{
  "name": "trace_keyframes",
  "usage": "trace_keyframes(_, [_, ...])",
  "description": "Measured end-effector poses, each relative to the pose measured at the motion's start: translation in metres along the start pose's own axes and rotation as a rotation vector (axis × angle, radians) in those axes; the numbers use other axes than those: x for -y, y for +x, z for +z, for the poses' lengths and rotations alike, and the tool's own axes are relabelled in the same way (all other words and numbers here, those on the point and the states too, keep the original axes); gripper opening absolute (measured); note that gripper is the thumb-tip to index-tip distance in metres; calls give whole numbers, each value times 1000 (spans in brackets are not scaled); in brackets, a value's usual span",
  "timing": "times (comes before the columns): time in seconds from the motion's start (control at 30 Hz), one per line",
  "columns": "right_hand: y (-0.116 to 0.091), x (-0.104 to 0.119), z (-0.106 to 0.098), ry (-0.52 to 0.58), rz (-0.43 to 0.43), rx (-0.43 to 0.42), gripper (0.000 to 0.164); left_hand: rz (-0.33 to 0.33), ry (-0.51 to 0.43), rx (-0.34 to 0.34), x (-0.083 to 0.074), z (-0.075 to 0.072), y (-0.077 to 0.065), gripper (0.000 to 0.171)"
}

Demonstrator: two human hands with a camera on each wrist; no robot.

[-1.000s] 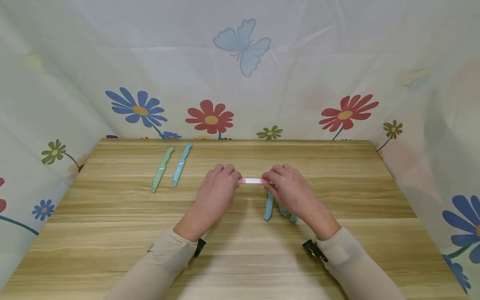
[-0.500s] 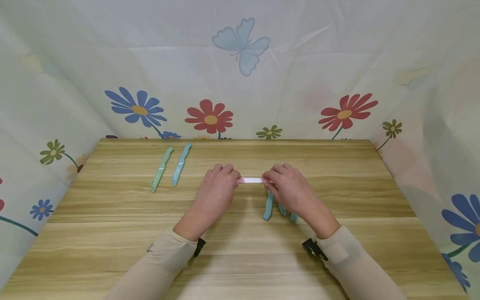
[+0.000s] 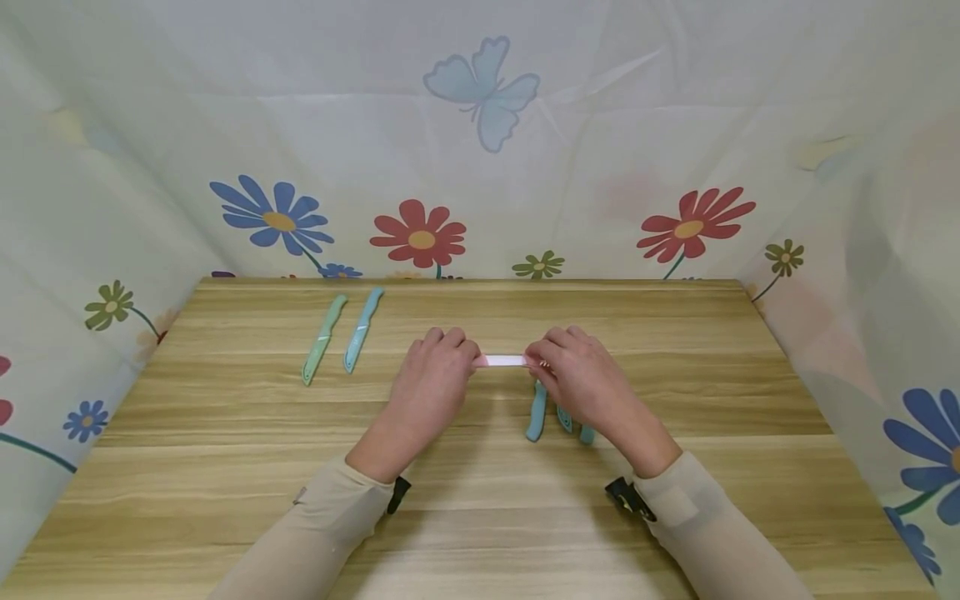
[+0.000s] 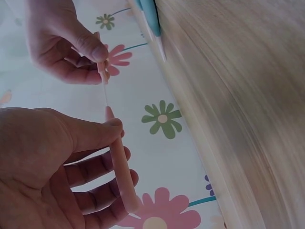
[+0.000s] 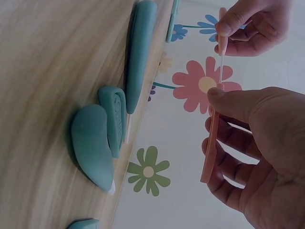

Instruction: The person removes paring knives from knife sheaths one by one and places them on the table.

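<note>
The left hand [image 3: 437, 379] pinched a pink handle [image 4: 123, 167] between its thumb and index finger, the other fingers curling loosely behind it. The right hand [image 3: 577, 375] pinched a pink sheath [image 5: 213, 143] in much the same way, thumb against the end nearest the left hand. Between the two hands, above the wooden table [image 3: 480, 533], a white blade [image 3: 506, 361] ran from the handle across to the mouth of the sheath; how much of it lay inside could not be told.

Beneath the right hand, partly hidden by it from the head view, two teal handles lay on the table, a straight one [image 5: 141, 52] and a curved one [image 5: 90, 143], each with some white blade showing. A teal sheath [image 5: 113, 119] lay between them. Another teal piece [image 5: 84, 224] showed only in part at the right wrist view's lower edge.

Well to the left of the left hand and farther from the person, a green sheathed knife [image 3: 324, 340] lay beside a blue sheathed knife [image 3: 363, 331], roughly parallel and apart. Beyond both hands hung a flowered curtain [image 3: 585, 217].
</note>
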State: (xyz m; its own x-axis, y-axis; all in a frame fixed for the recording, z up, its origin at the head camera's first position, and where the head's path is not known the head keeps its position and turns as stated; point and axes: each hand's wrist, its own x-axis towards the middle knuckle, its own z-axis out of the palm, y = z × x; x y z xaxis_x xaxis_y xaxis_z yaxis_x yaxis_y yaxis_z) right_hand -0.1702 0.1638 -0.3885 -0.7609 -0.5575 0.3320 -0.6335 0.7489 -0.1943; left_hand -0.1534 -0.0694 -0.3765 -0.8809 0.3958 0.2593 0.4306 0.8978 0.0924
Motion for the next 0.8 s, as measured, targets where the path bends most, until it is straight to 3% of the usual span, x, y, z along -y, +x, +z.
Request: trace_keyframes(0.8, [0, -2, 1, -11, 12, 16, 19, -14, 3, -7, 1, 0, -2, 21])
